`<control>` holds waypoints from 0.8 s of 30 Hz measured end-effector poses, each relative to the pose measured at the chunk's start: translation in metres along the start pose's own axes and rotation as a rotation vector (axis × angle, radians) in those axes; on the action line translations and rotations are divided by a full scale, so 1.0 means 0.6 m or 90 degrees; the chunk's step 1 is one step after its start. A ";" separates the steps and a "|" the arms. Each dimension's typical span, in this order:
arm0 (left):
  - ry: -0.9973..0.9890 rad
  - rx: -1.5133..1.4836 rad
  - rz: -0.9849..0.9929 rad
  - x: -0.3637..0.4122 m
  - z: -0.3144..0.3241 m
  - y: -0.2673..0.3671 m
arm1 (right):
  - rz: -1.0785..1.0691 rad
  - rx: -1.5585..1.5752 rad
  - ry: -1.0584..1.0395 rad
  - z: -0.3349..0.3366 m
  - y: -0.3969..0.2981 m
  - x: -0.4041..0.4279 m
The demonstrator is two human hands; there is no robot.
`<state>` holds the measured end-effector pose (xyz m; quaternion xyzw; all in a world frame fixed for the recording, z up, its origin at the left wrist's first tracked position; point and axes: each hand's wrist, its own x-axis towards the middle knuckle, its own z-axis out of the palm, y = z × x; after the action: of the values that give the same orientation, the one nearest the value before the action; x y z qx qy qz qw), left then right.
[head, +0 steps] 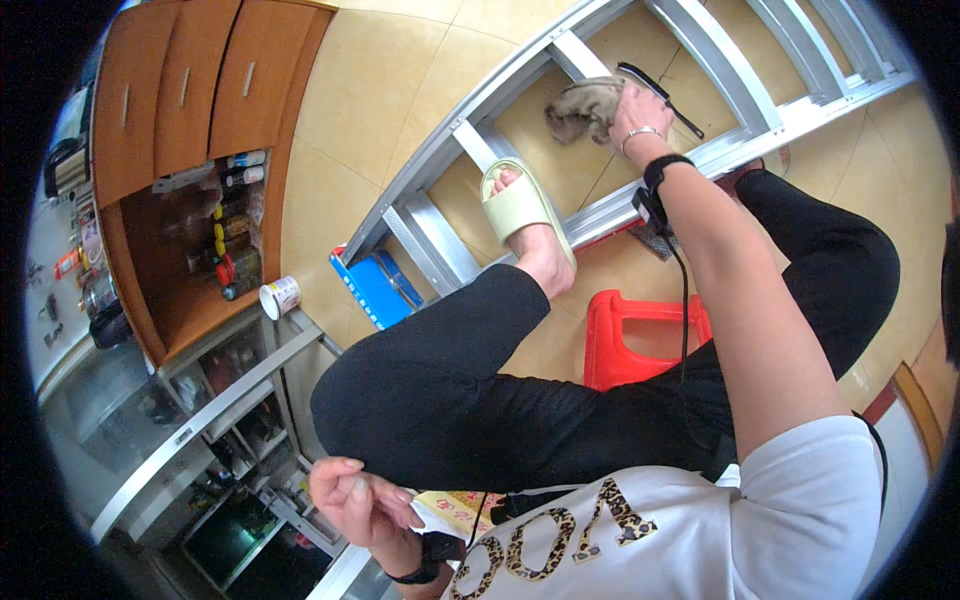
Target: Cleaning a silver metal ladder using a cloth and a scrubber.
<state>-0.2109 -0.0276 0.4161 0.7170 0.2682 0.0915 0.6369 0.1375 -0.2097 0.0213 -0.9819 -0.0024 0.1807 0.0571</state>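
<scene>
My right hand reaches down to the aluminium ladder lying on the floor, its fingers closed on a crumpled grey-brown cloth. Right beside that hand is a thin black-handled tool, perhaps a brush; whether the hand touches it I cannot tell. My left hand is raised near my left knee, fingers loosely curled and apart, with nothing seen in it. One foot in a pale green slipper rests across the ladder. The ladder's near end carries a blue plate.
A red plastic stool stands under my legs. To the left are a wooden cabinet with jars on its open shelf, a white paper tub and a glass-fronted metal-framed case. A black cable hangs from my right wrist.
</scene>
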 end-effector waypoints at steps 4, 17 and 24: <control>0.055 -0.032 0.001 0.005 0.036 0.008 | -0.005 -0.009 -0.011 0.015 0.038 -0.045; -0.094 -0.059 0.034 0.017 0.022 -0.008 | -0.027 0.025 0.027 0.043 0.110 -0.102; -0.011 -0.075 0.010 0.007 -0.010 0.004 | -0.161 0.260 0.070 -0.028 0.023 -0.158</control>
<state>-0.2096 -0.0207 0.4184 0.6808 0.2514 0.1058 0.6798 0.0545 -0.2274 0.0690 -0.9502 -0.0858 0.1150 0.2765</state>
